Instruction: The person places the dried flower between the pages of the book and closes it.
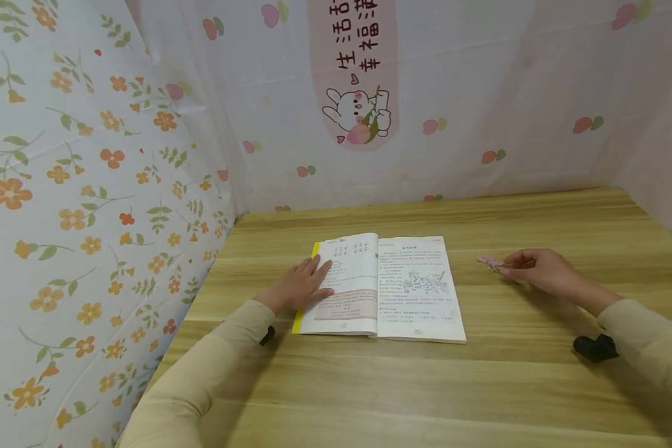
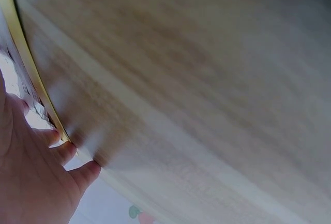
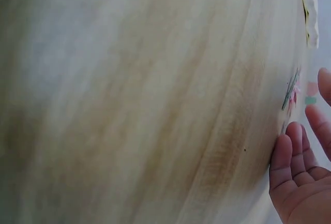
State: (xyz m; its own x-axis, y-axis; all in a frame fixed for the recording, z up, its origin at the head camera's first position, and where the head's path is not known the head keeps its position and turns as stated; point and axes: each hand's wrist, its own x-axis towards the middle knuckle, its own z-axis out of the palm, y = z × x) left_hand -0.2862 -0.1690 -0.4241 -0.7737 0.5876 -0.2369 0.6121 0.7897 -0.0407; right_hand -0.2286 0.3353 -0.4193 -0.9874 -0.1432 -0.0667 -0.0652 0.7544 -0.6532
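Note:
An open book (image 1: 420, 289) with printed pages and a line drawing lies on the wooden table, its yellow cover edge showing at the left. My left hand (image 1: 301, 285) rests flat on the left page, fingers spread; in the left wrist view the fingertips (image 2: 93, 168) reach past the book's yellow edge (image 2: 32, 71). To the right of the book, a small pink flower with a green stem (image 1: 488, 261) lies on the table. My right hand (image 1: 543, 272) is at its stem end. In the right wrist view, thumb and forefinger stand apart beside the flower (image 3: 292, 92).
The wooden table (image 1: 336, 398) reaches back to a patterned cloth wall (image 1: 453, 81) with a rabbit print. A flowered cloth (image 1: 89, 205) hangs along the left edge. A black wrist piece (image 1: 595, 348) sits under the right sleeve.

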